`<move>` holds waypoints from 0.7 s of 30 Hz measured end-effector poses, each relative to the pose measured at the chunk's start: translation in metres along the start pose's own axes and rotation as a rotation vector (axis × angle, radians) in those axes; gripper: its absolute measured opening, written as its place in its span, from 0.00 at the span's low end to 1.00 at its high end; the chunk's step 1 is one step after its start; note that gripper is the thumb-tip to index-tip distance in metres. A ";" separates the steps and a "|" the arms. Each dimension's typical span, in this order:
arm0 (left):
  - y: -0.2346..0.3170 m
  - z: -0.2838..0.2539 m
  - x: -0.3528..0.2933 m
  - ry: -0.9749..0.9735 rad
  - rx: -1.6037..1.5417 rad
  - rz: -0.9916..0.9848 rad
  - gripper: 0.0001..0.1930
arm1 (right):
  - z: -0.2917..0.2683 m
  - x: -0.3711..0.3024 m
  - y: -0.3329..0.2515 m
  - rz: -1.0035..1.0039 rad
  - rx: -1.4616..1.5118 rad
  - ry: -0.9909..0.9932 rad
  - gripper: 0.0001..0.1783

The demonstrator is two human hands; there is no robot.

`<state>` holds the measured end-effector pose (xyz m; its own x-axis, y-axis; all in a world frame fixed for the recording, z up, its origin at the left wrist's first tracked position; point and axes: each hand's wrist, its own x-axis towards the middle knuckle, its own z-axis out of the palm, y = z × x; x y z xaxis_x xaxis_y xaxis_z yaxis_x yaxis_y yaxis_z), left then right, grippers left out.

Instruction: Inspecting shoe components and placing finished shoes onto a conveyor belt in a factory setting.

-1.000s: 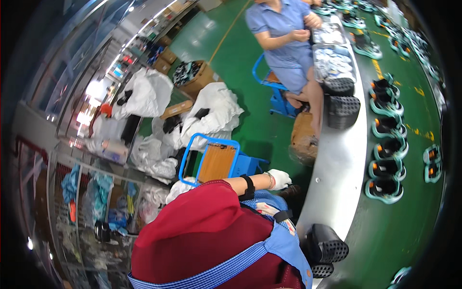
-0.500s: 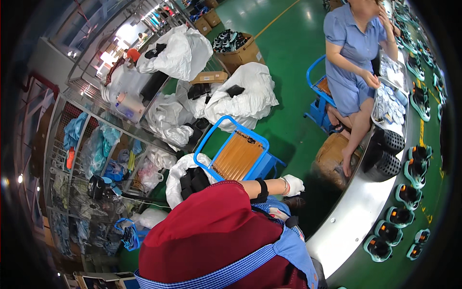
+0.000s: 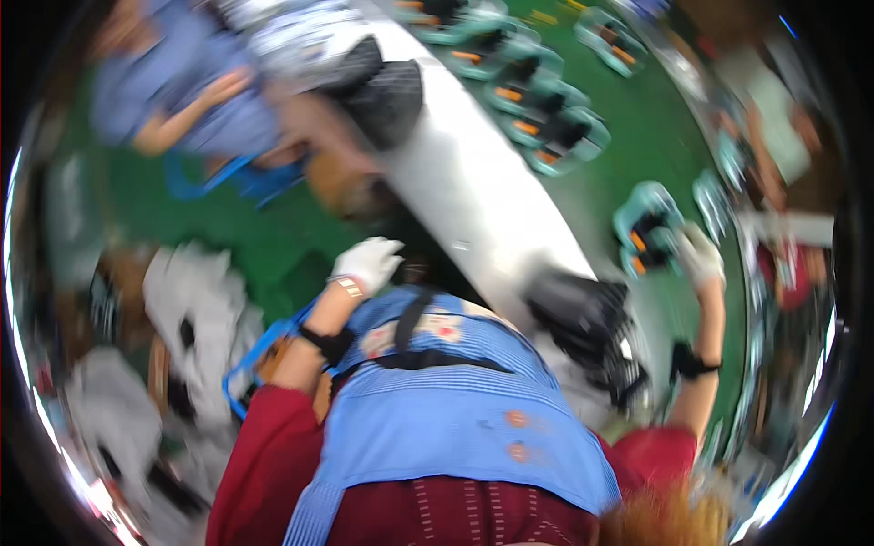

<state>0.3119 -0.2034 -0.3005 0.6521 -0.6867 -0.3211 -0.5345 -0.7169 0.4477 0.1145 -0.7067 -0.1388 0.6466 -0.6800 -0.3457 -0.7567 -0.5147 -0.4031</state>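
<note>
My left hand (image 3: pixel 369 264), in a white glove, hangs over my lap beside the white bench. Its fingers look loosely stretched, with nothing in them. My right hand (image 3: pixel 699 255), also gloved, reaches out over the green surface to a pair of teal and black sneakers (image 3: pixel 648 223) with orange marks inside. The fingers are at the sneakers' edge; blur hides whether they grip. A black, shiny bundle (image 3: pixel 583 318) lies on the near end of the white bench (image 3: pixel 464 155), between my arms. A blue apron (image 3: pixel 464 419) covers my lap.
Several teal sneakers (image 3: pixel 537 114) stand in a row beyond the bench. A co-worker in a blue dress (image 3: pixel 187 82) sits at the far left, next to black perforated clogs (image 3: pixel 387 100). White sacks (image 3: pixel 196 309) and a blue-framed chair (image 3: pixel 241 382) are at my left.
My view has swung to the right, so the bench and co-worker have shifted left. My right arm has come into view, stretched toward the sneakers. My left hand stays near my lap.
</note>
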 end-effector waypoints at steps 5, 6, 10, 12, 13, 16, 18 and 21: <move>0.038 -0.027 0.044 -0.102 -0.052 0.155 0.14 | -0.006 -0.099 -0.047 -0.186 -0.069 0.144 0.15; 0.048 -0.025 0.054 -0.119 -0.068 0.208 0.14 | -0.004 -0.110 -0.040 -0.173 -0.102 0.149 0.15; 0.099 -0.011 0.082 -0.187 -0.090 0.370 0.13 | 0.020 -0.153 -0.020 -0.113 -0.079 0.024 0.17; 0.128 -0.009 0.087 -0.241 -0.107 0.403 0.13 | 0.040 -0.164 -0.014 -0.149 -0.057 -0.002 0.23; 0.142 -0.007 0.088 -0.284 -0.137 0.427 0.12 | 0.056 -0.166 -0.007 -0.201 -0.032 0.029 0.27; 0.177 0.011 0.097 -0.352 -0.123 0.489 0.13 | 0.082 -0.163 -0.011 -0.211 -0.112 -0.031 0.30; 0.203 0.017 0.101 -0.411 -0.113 0.518 0.14 | 0.090 -0.159 -0.001 -0.271 -0.028 0.028 0.26; 0.237 0.018 0.107 -0.454 -0.168 0.510 0.14 | 0.089 -0.161 0.006 -0.297 -0.009 -0.009 0.25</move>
<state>0.2453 -0.4490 -0.2439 0.0339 -0.9409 -0.3371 -0.5996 -0.2890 0.7463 0.0147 -0.5543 -0.1608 0.8408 -0.4943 -0.2208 -0.5349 -0.6950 -0.4805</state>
